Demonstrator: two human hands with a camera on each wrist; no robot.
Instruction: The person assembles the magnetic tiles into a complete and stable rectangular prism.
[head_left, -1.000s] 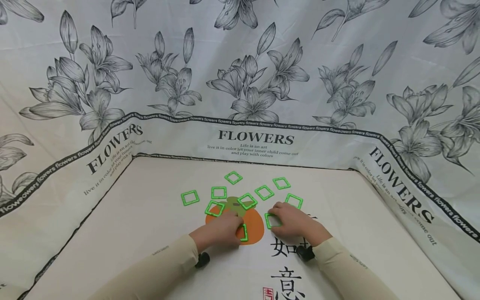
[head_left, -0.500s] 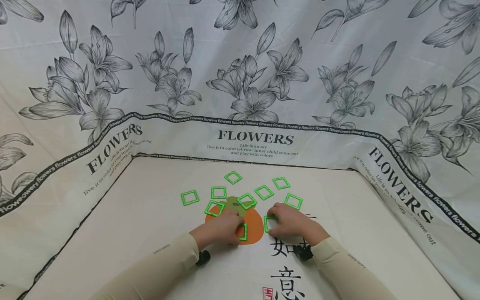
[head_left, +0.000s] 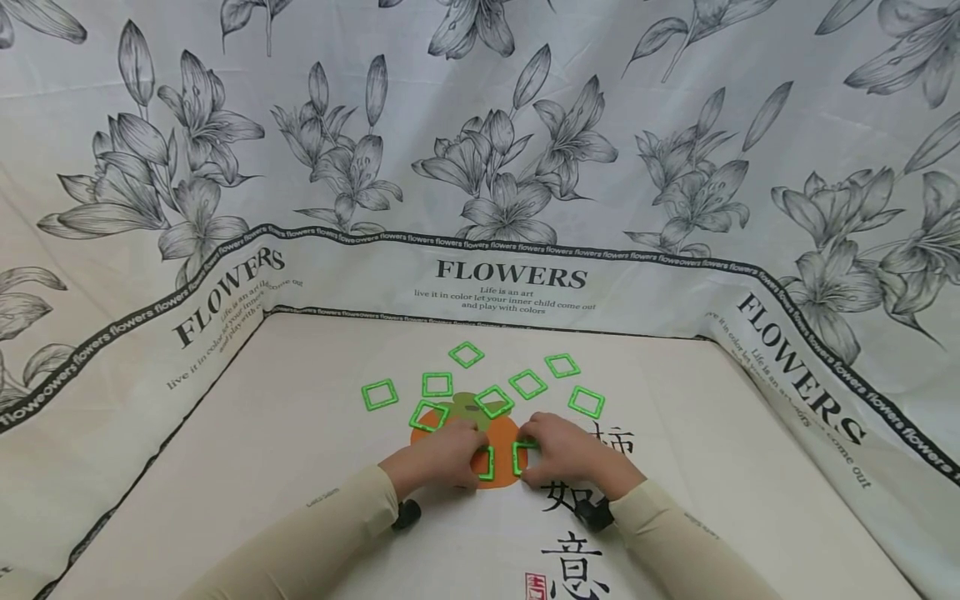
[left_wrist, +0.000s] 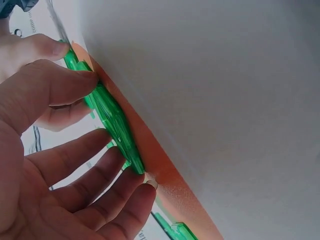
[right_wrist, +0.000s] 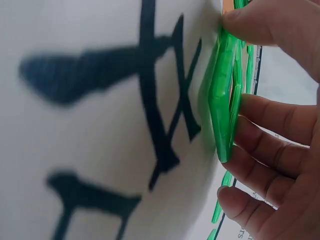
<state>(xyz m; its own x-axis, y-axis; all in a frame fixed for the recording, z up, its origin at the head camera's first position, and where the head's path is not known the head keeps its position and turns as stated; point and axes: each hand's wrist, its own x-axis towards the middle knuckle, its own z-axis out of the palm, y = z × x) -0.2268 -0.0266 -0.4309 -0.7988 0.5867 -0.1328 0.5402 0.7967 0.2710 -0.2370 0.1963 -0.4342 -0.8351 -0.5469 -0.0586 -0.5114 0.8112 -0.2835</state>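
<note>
My left hand (head_left: 444, 455) pinches a green square frame (head_left: 490, 465) by its edges, low over the orange persimmon print (head_left: 501, 442). In the left wrist view the thumb sits on one edge of this translucent plastic frame (left_wrist: 114, 120) and the fingertips on the opposite one. A second green square frame (head_left: 516, 459) is gripped the same way by my right hand (head_left: 567, 452), at the print's right side. In the right wrist view that frame (right_wrist: 221, 95) stands between thumb and fingertips, close to the cloth. A short gap separates the two held frames. My hands hide their outer parts.
Several more green square frames lie beyond my hands, among them one at the far left (head_left: 379, 395), one at the right (head_left: 587, 402) and one on the print's leaves (head_left: 493, 402). Black characters (head_left: 573, 567) mark the cloth at front right. A flower-printed curtain (head_left: 517, 167) encloses the back.
My right hand has moved left with its green frame, from beside the persimmon print to its right edge, nearer the left hand's frame. The left hand has stayed in place.
</note>
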